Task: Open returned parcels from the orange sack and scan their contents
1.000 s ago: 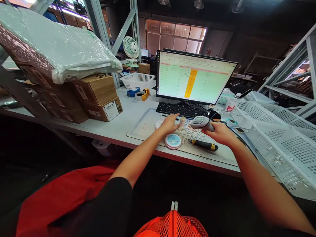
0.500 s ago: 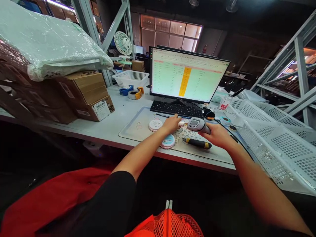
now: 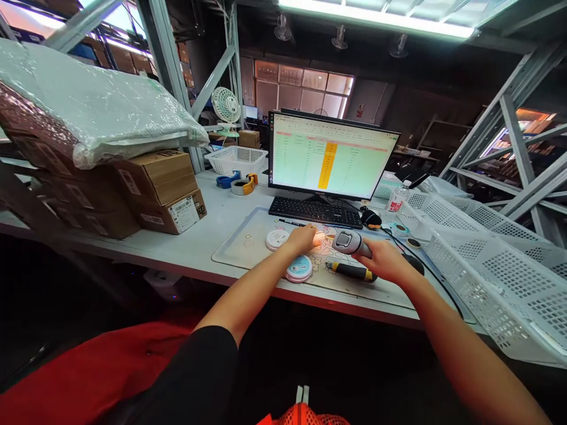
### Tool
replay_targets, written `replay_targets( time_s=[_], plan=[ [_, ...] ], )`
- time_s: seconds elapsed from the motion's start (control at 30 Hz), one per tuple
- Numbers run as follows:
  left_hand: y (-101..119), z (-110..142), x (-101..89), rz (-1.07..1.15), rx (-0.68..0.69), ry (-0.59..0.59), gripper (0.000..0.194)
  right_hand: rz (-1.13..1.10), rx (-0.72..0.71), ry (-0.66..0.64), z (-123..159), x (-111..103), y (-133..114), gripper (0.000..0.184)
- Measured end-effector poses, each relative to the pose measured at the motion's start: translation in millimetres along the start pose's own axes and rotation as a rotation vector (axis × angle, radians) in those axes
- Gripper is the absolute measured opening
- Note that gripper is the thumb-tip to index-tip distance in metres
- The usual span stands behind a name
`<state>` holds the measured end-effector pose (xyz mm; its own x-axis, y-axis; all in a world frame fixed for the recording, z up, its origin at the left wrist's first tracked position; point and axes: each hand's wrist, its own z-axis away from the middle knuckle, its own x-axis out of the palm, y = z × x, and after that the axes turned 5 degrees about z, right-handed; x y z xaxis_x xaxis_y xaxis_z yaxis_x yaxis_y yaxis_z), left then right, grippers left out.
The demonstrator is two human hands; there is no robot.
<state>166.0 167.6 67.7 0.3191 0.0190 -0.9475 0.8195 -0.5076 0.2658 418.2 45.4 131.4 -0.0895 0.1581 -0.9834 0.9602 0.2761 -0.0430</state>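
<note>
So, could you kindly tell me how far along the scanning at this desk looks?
Nothing clearly looks finished: the monitor shows a spreadsheet with an orange column, but I cannot tell whether that marks progress. In hand, the right hand holds a handheld barcode scanner, aimed toward the left hand. Left, seemingly: a white round disc and a blue-rimmed round disc lie on the desk mat.

On our table point(image 3: 230, 219), the keyboard point(image 3: 315, 212) lies before the monitor point(image 3: 328, 156), with cardboard boxes point(image 3: 159, 195) to our left, perforated plastic crates point(image 3: 491, 277) to our right, and the desk mat point(image 3: 239, 248) nearest us.
</note>
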Motion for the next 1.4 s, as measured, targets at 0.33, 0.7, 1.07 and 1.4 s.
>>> replay_targets(
  time_s=[0.33, 0.7, 1.07, 1.4],
  plan=[
    [-7, -1, 2.5, 0.058, -0.047, -0.01, 0.047, 0.036, 0.077, 0.014, 4, 5, 19, 0.031],
    [-30, -12, 3.2, 0.204, 0.035, 0.048, 0.035, 0.117, 0.424, -0.078, -25, 74, 81, 0.051],
    [-10, -45, -7.1, 0.512, 0.22, 0.094, 0.035, -0.416, -0.112, 0.033, -121, 86, 4, 0.052],
    [-90, 19, -23.0, 0.233, -0.016, 0.05, 0.071, -0.54, 0.236, 0.259, -109, 54, 73, 0.027]
  ],
)
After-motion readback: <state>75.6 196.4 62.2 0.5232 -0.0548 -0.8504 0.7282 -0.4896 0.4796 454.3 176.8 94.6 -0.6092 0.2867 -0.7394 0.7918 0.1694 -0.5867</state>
